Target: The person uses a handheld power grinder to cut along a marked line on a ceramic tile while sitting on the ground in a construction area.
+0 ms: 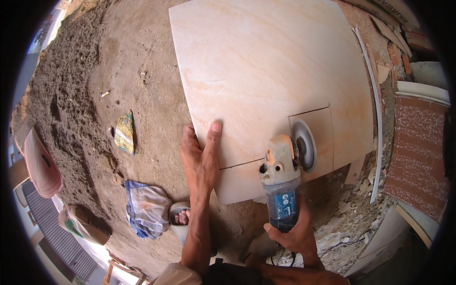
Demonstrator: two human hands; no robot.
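A large cream tile (266, 57) with orange veining lies in front of me. A dark cut or line runs across its lower left part, and more dark lines mark out a shape near its right side. My left hand (202, 154) grips the tile's left edge, thumb on top, the other fingers partly hidden at the edge. In my right hand (294, 232) is the body of a blue and grey angle grinder (282, 194). Its round grey disc (304, 145) stands on edge over the marked area; whether it touches the tile I cannot tell.
Sandy ground (147, 42) spreads to the left, with a crumpled yellow wrapper (124, 133), a stained cloth (147, 206) and a paper sack (84, 224). My foot (182, 217) is beside the cloth. On the right are rubble (349, 209), a long pale strip (377, 123) and a brown patterned panel (415, 154).
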